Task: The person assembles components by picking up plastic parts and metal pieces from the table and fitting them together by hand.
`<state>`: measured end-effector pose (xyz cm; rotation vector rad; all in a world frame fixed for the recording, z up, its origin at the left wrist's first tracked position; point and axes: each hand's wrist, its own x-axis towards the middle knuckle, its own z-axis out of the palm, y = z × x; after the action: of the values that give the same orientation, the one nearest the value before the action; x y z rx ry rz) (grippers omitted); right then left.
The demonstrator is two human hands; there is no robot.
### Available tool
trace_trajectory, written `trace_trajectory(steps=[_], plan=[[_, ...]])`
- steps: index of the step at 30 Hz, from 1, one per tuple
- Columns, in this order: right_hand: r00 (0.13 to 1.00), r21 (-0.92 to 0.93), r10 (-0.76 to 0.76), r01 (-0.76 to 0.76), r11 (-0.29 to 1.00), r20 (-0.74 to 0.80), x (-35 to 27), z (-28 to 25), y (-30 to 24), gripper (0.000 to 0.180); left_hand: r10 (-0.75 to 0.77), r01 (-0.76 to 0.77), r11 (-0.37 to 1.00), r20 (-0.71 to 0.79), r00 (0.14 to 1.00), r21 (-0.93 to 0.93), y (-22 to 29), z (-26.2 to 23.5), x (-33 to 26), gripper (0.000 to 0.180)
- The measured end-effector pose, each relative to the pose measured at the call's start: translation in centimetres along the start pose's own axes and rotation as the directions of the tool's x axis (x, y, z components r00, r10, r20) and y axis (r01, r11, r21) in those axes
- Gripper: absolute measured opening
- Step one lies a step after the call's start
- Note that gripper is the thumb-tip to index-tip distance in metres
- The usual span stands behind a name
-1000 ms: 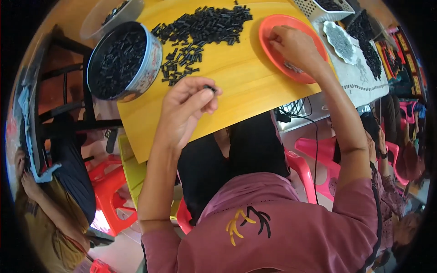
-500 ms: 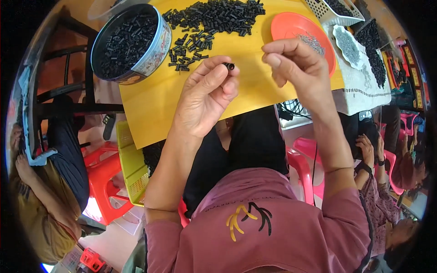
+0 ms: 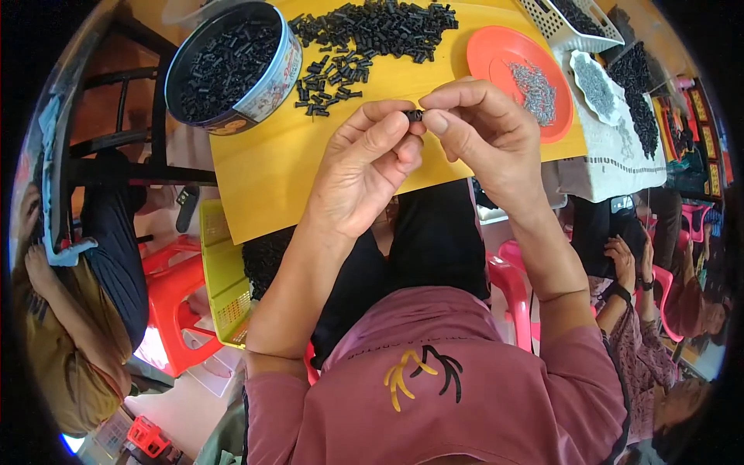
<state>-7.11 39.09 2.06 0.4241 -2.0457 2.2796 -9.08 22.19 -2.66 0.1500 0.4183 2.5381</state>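
Observation:
My left hand [image 3: 364, 167] and my right hand [image 3: 484, 132] meet above the yellow board [image 3: 271, 167]. Between their fingertips they pinch one small black plastic piece [image 3: 415, 115]. A pile of the same black pieces [image 3: 364, 35] lies on the board beyond my hands. Left of it stands a round tin [image 3: 232, 66] filled with black pieces. To the right an orange plate [image 3: 504, 58] holds small grey metal parts [image 3: 535, 81].
A white basket [image 3: 570, 23] and a white dish [image 3: 593, 81] with more small parts sit at the far right on a cloth. Red plastic stools [image 3: 174, 298] and a yellow crate [image 3: 221, 271] stand below. Other people sit at the left and right.
My right hand came back from the orange plate to my left hand. Both hands rose toward me and now pinch the black piece together.

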Motion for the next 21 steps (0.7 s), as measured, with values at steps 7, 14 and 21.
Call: trace_trajectory(steps=[7,14,21], plan=[[0.937,-0.540,-0.335,0.335,0.772,0.102,-0.3,0.4,0.0,0.015,0.052,-0.037,0.983,-0.082,0.995,0.178,0.0,-0.3,-1.2,0.015],[0.895,-0.633,-0.407,0.423,0.648,0.181,-1.7,2.3,2.0,0.024,0.091,-0.070,0.989,-0.165,0.982,0.128,-0.5,-2.1,-3.2,0.015],[0.993,-0.590,-0.122,0.101,0.801,0.004,3.2,2.0,4.6,0.019,0.148,-0.113,0.969,-0.147,0.978,0.221,1.4,-3.4,-4.4,0.016]])
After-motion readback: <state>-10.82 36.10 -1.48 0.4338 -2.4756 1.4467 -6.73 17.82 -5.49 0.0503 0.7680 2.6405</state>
